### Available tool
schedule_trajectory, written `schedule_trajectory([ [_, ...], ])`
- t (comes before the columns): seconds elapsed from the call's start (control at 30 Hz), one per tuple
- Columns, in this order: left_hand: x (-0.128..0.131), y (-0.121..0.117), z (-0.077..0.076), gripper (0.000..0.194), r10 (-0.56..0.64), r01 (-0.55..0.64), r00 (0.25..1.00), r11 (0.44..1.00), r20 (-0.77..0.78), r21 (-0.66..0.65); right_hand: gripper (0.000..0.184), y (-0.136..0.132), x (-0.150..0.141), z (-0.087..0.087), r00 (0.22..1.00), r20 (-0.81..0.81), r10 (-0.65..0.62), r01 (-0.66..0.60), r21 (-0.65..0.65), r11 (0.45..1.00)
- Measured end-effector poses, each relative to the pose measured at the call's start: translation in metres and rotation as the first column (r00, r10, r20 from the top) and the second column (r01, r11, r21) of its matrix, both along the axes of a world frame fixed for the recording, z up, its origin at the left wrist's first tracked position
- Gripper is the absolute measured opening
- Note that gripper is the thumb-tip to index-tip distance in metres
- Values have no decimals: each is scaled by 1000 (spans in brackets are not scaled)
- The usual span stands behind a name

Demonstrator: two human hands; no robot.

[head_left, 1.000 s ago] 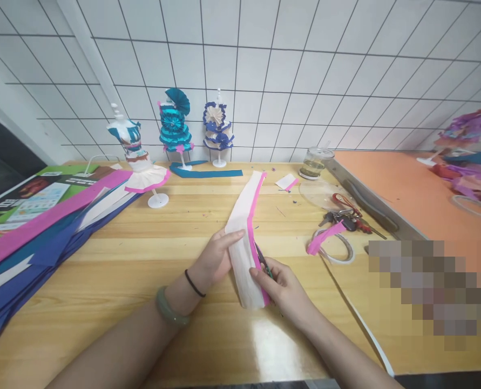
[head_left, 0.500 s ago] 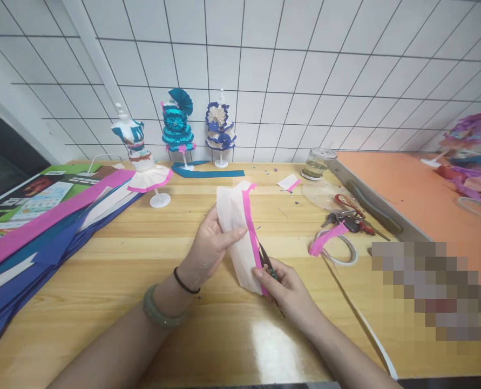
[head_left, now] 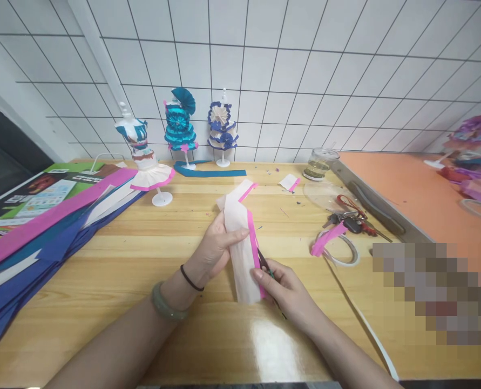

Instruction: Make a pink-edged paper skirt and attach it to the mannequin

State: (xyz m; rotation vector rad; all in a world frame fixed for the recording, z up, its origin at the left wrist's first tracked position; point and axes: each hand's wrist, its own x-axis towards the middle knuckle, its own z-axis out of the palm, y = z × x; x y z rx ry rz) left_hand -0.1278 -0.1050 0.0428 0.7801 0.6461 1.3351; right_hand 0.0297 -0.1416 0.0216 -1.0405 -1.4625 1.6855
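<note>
So on the right of my desk, far side, there's a clear cup with something yellowish in it, then a bunch of keys nearer me. Two dressed-up mini mannequins, one teal, one blue and cream, stand left of centre by the white tiled wall.

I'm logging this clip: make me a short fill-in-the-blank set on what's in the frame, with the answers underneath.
1. The left hand holds a long white paper-like strip edged in ____.
2. The right hand grips a pair of dark-bladed ____ at that edge.
3. Between the left hand and a round, pale green ____ sits a thin black band.
4. On the pale wooden table, ____ small white dress forms stand upright.

Missing words: pink; scissors; bangle; three.
</note>
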Motion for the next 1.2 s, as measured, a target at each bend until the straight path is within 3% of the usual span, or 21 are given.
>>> schedule_trajectory([
  [0.17, 3, -3, 2, 45, 43, -45, 998, 998, -52, -48, 42, 0, 2, -6, 999, -35, -40, 40, -2, 999],
  [0.43, 14, -8, -6, 35, 27, -36, 998, 984, -57, -175, 45, -1, 2, 2, 993, 58, -101, 96, 75, 993],
  [0.63, 19, -10, -8, 41, 60, -68, 996, 989, -65, -128, 37, 0, 2, -1, 981, 85, -172, 157, 161, 974],
  [0.97, 19, -9, -7, 47, 209, -211, 975, 977, -68, -15, 36, 2, 1, -6, 982, 71, -174, 166, 110, 980],
  [1.2, 22, -11, -10, 42, 209, -208, 966, 978, -150, 21, 37, 1, -1, -4, 982, 52, -180, 175, 86, 981],
])
